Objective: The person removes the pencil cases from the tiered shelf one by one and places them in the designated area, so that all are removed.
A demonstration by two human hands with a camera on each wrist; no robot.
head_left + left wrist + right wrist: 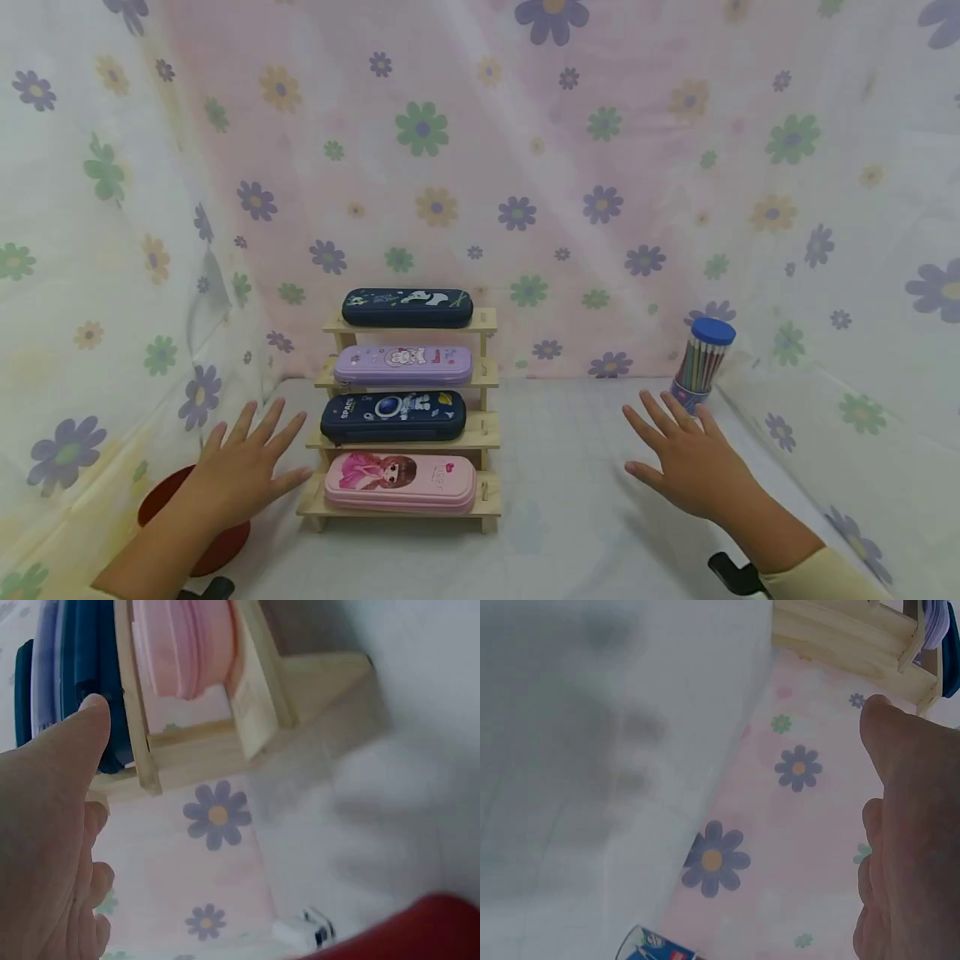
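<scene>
My left hand (243, 467) is spread with straight fingers, palm down, left of a stepped wooden rack (480, 433), holding nothing. Its thumb overlaps the rack in the left wrist view. Four tiers carry pencil cases: a dark panda case (442, 312) on top, then a lilac rabbit case (367, 367), a navy space case (352, 427), and a pink case (435, 483) with a girl picture at the bottom. My right hand (686, 467), likewise spread and bare, hovers over the right side. Just beyond its fingertips stands a clear tub of pencils (701, 362) with a blue lid.
A dark red round object (225, 546) sits at the left, partly hidden behind my left forearm. A small white object (300, 931) lies near it in the left wrist view. Flower-printed cloth (525, 167) walls the white tabletop (555, 500) at the back and both sides.
</scene>
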